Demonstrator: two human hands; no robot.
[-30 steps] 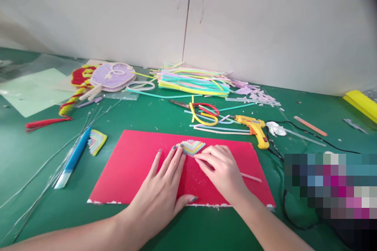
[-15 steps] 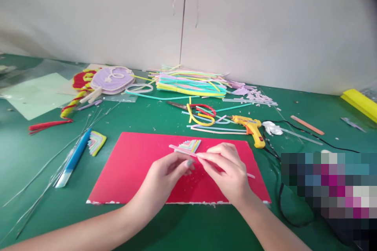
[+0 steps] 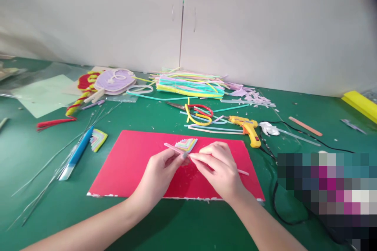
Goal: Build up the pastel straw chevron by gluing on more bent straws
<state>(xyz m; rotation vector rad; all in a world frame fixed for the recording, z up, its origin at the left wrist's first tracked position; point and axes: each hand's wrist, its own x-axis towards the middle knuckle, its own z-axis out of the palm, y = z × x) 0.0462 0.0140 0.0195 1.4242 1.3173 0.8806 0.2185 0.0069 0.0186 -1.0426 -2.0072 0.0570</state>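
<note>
Over a red board (image 3: 132, 164), my left hand (image 3: 159, 170) pinches a striped fan-shaped piece (image 3: 186, 144) made of pastel strips, with a pink pipe cleaner (image 3: 172, 148) along its near edge. My right hand (image 3: 219, 168) has its thumb and fingers closed on the same pink pipe cleaner, close to the left fingertips. The pipe cleaner's tail shows to the right of my right hand. My fingers hide part of the join. A similar striped piece (image 3: 97, 140) with a yellow edge lies left of the board.
A blue-handled tool (image 3: 78, 151) and thin wires lie left. Behind the board are scissors (image 3: 203, 110), a bundle of pastel pipe cleaners (image 3: 188, 87), and a yellow glue gun (image 3: 249, 130) with a black cord. A purple fan-like craft (image 3: 114, 80) lies at back left.
Both hands sit slightly further left in view, along with the whole scene. The left fingertips now meet the right ones more closely at the pink pipe cleaner. Both grips persist.
</note>
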